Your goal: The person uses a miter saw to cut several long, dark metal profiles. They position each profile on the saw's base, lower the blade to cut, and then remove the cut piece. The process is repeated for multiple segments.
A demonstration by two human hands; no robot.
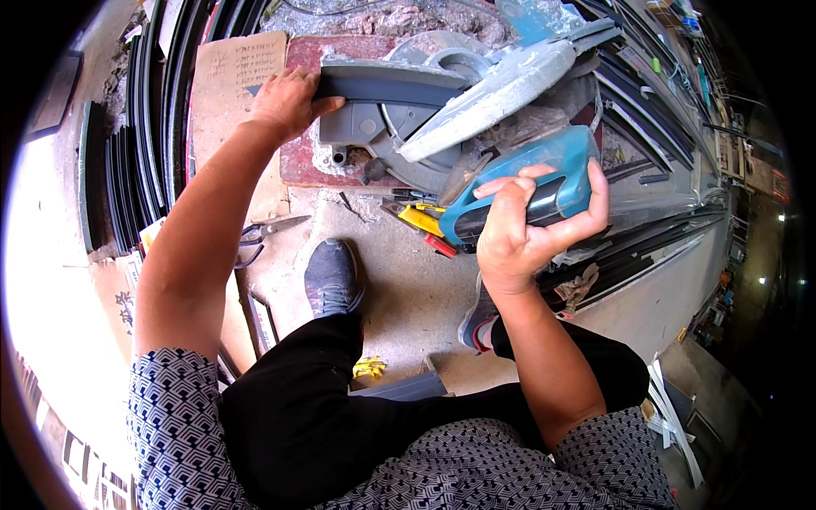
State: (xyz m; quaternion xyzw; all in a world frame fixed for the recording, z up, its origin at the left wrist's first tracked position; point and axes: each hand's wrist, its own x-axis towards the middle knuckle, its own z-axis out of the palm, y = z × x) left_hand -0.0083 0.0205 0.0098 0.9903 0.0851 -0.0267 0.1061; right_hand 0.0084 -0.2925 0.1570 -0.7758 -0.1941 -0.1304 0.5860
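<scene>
A mitre saw with a pale, dusty blade guard point(497, 98) stands on a red board in front of me. My right hand point(518, 234) is closed around its teal and black handle point(568, 170), fingers wrapped over the grip. The blade itself is hidden by the guard. My left hand point(285, 104) presses a dark grey profile strip point(391, 88) along the saw's fence, with the thumb over its near edge. The strip's far end reaches to the guard. Beneath it lies the grey saw base point(357, 125).
Cardboard point(234, 81) lies left of the saw, near bundled dark strips point(174, 93). Scissors point(276, 228) and a yellow tool point(421, 219) rest on the floor by my shoe point(331, 276). More dark lengths point(637, 246) and a crumpled glove point(578, 287) lie at right.
</scene>
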